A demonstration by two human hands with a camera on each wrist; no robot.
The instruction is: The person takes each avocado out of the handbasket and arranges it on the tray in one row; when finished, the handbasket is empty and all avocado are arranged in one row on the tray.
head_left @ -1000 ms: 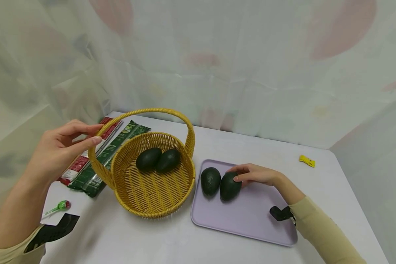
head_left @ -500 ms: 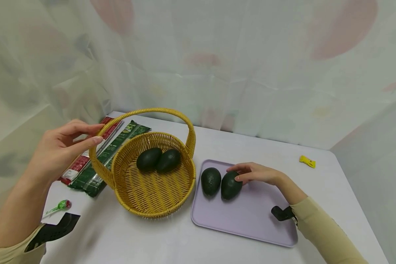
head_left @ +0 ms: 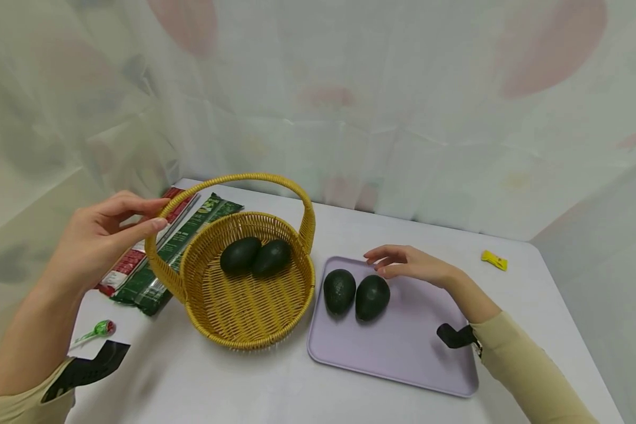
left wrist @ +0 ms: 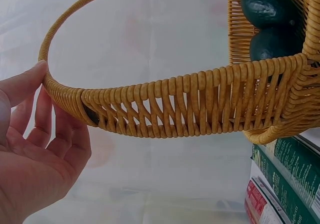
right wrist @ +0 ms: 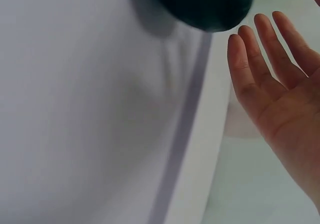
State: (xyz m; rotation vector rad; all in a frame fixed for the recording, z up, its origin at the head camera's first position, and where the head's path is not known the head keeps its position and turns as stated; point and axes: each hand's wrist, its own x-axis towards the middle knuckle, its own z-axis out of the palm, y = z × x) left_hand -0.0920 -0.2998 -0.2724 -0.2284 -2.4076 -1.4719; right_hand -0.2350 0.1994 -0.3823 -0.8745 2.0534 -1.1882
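My left hand (head_left: 98, 238) pinches the handle of a yellow wicker basket (head_left: 191, 306) between thumb and fingers, on the handle's left side. Two dark green avocados (head_left: 240, 255) lie together inside the basket, also visible in the left wrist view (left wrist: 267, 6). Another pair sits side by side on a lilac tray (head_left: 403, 353): a left avocado (head_left: 340, 291) and a right avocado (head_left: 373, 298). Just behind and above the right one is my right hand (head_left: 416, 265), holding nothing. In the right wrist view its fingers (right wrist: 272, 48) are extended, apart from the avocado (right wrist: 210, 3).
Behind the basket on the left lie a green packet (head_left: 153, 288) and a red packet (head_left: 124, 265). A green-wrapped lollipop (head_left: 103, 328) is near my left forearm. Far right on the white table (head_left: 233, 388) is a small yellow wrapped sweet (head_left: 494, 259). A patterned curtain (head_left: 403, 118) hangs behind.
My right hand has let go of the right avocado on the tray and lifted up and back from it. The avocado stays on the tray. My left hand keeps its hold on the handle.
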